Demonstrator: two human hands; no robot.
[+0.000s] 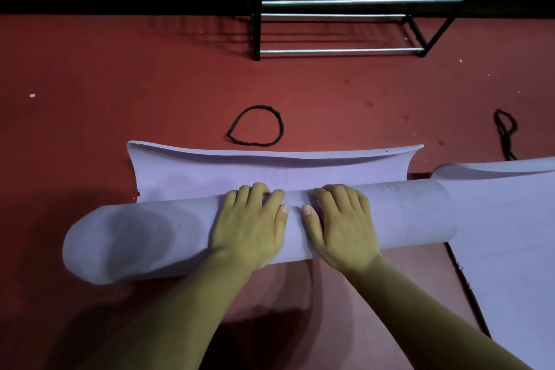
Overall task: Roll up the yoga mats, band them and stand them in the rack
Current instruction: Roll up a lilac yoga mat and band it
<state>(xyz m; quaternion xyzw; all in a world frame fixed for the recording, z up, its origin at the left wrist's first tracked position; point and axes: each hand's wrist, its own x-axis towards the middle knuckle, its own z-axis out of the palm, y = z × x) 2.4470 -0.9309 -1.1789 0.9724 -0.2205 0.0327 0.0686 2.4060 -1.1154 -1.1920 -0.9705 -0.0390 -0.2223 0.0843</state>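
Yoga mat (150, 237): partly rolled, both hands on the roll

1. Position. From my remote station I see the lilac yoga mat lying crosswise on the red floor (120, 84). Its near part forms a thick roll. A short unrolled part lies flat beyond the roll, and its far edge curls upward.

2. Hands. The left hand (252, 225) and the right hand (342, 222) sit side by side on the middle of the roll, palms down. The thumbs point toward each other and are nearly touching. The fingers of both hands bend over the far side of the roll and grasp it. Their tips are hidden from me.

3. Bands. One black band (255, 126) lies as an open loop on the floor just beyond the curled edge, apart from the mat. A second black band (506, 132) lies twisted at the right.

4. Adjacent items. A second lilac mat (504, 234) lies spread out at the right. The right end of the roll overlaps it.

5. Rack. The black rack (339, 51) with metal bars stands on the floor well beyond the bands. I see no mat in it.
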